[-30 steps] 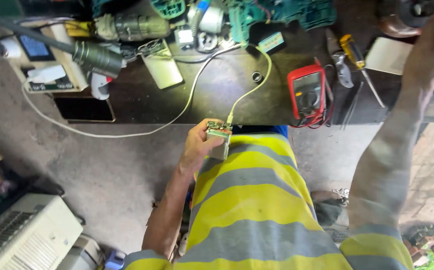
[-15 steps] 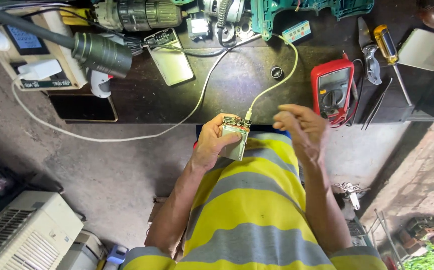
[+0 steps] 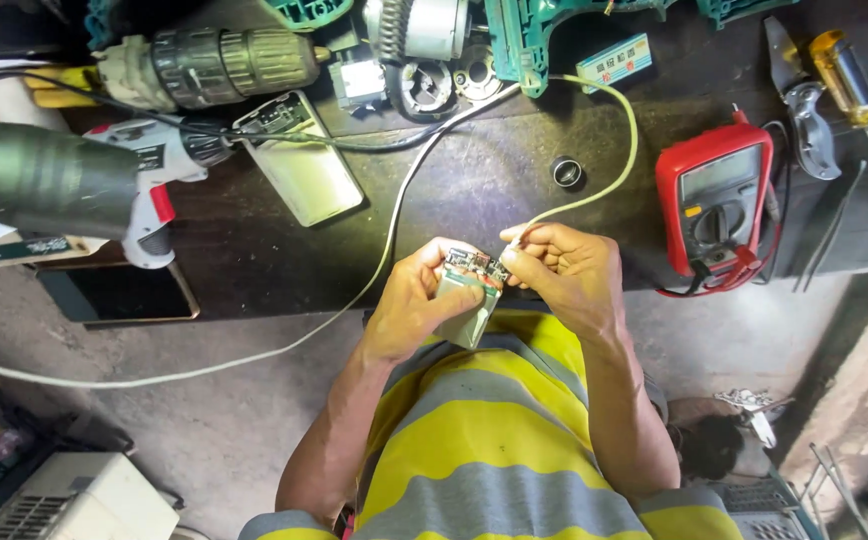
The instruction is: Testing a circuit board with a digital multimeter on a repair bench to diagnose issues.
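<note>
My left hand grips a small grey-green battery pack with a circuit board on its top end, held just off the workbench edge above my striped shirt. My right hand pinches the end of a pale cable against the board's top corner. That cable loops back across the dark workbench toward a teal power tool.
A red multimeter with leads lies right of my hands. Screwdriver and pliers sit at the far right. A drill body, a flat grey case, a small ring, a white cord and a heat gun lie to the left.
My right hand came down from the upper right edge to the battery pack and now holds the cable end on its board. The view has moved closer to the bench.
</note>
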